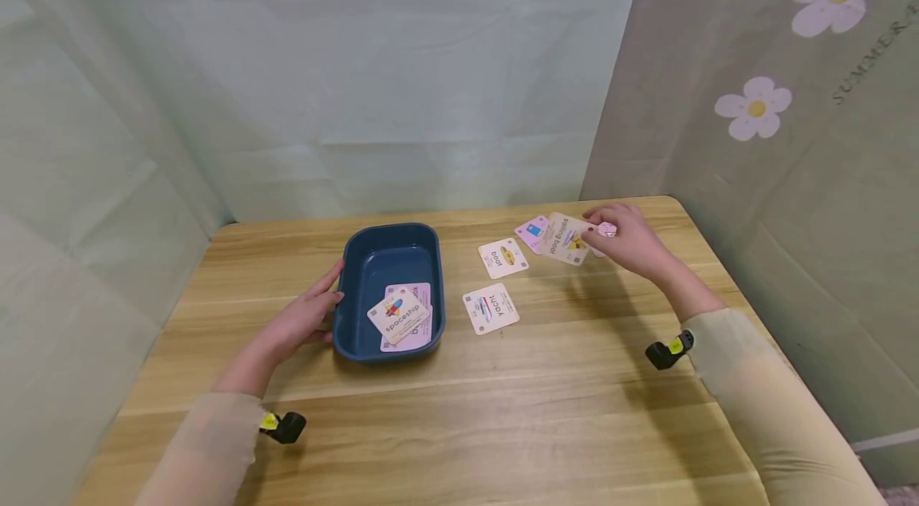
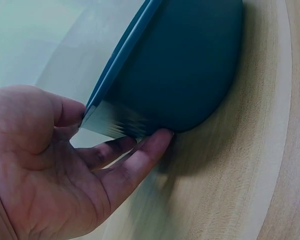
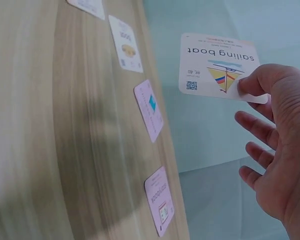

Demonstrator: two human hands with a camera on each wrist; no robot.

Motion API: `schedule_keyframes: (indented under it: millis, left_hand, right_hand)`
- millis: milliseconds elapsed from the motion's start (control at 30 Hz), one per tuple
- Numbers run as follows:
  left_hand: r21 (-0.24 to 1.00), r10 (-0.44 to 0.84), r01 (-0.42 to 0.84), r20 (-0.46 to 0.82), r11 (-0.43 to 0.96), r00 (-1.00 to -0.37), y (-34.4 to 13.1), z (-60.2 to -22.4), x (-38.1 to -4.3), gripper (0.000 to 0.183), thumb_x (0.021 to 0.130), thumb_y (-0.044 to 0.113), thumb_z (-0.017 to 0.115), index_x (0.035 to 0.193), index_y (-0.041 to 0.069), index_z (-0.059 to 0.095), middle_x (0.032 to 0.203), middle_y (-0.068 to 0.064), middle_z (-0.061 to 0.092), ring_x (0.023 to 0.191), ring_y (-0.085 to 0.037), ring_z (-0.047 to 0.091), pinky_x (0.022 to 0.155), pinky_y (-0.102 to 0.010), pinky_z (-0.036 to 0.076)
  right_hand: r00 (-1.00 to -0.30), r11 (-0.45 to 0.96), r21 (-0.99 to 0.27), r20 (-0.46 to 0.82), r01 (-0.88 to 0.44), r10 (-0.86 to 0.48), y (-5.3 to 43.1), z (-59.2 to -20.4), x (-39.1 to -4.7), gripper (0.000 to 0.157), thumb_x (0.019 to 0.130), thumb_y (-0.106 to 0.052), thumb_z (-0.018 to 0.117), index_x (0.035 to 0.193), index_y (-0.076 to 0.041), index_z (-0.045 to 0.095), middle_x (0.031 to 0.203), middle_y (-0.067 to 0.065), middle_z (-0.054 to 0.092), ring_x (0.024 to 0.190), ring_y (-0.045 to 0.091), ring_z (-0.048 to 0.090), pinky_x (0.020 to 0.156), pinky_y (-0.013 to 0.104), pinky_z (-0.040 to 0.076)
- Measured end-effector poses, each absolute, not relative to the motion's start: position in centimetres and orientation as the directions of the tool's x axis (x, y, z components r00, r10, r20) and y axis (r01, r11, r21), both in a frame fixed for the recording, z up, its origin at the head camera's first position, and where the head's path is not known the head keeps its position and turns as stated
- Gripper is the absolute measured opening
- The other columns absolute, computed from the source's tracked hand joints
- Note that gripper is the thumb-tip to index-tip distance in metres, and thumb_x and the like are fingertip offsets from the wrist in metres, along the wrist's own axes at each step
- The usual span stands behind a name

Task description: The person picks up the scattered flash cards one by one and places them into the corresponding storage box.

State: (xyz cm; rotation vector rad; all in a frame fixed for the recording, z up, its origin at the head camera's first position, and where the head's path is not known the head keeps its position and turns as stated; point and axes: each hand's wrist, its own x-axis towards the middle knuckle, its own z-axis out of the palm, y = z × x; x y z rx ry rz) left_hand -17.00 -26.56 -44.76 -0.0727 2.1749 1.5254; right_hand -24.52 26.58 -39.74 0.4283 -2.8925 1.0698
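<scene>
My right hand (image 1: 623, 239) pinches a "sailing boat" card (image 3: 217, 67) between thumb and index finger, raised above the table; its other fingers are loosely bent. My left hand (image 1: 305, 316) holds the left side of a dark blue plastic bin (image 1: 439, 274), thumb at the rim and fingertips low on the outer wall (image 2: 185, 65). Inside the bin lie a "spaceship" card (image 1: 397, 316) and purple-edged cards (image 1: 405, 344) partly under it. A "boat" card (image 1: 495, 258) and a "yacht" card (image 1: 484, 310) rest on the table right of the bin.
A purple card with a blue picture (image 1: 531, 231) lies behind the raised card. Another purple card (image 3: 160, 200) is near the table's far edge, mostly hidden by my right hand in the head view. Fabric curtains (image 1: 416, 91) stand behind the wooden table (image 1: 502, 426).
</scene>
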Motion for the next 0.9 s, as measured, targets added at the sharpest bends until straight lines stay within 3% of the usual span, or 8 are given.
schedule_keyframes:
  millis: [400,900]
  left_hand:
    - [0.872,0.221,-0.308,-0.409,0.381,-0.885,-26.5,-44.8,-17.0,0.063,0.113,0.027,0.031,0.163,0.041,-0.005,0.161,-0.032,0.022,0.114,-0.035,0.058,0.078,-0.037,0.054]
    - [0.879,0.237,-0.302,-0.404,0.370,-0.884,-26.5,-44.9,-17.1,0.064,0.113,0.027,0.031,0.163,0.041,-0.006,0.165,-0.030,0.012,0.119,-0.038,0.057,0.079,-0.038,0.054]
  right_hand:
    - [-0.949,0.710,-0.632,0.170,-0.312,-0.266,25.3,-38.6,-24.7,0.027,0.097,-0.030,0.068,0.102,-0.003,0.067,0.140,0.011,0.058,0.139,0.033,0.033,0.107,0.058,0.030]
    - [-0.940,0.677,-0.657,0.171,-0.332,-0.295,23.2,-37.2,-25.1,0.022,0.097,-0.029,0.069,0.097,-0.007,0.065,0.140,0.007,0.056,0.139,0.030,0.031,0.107,0.059,0.030]
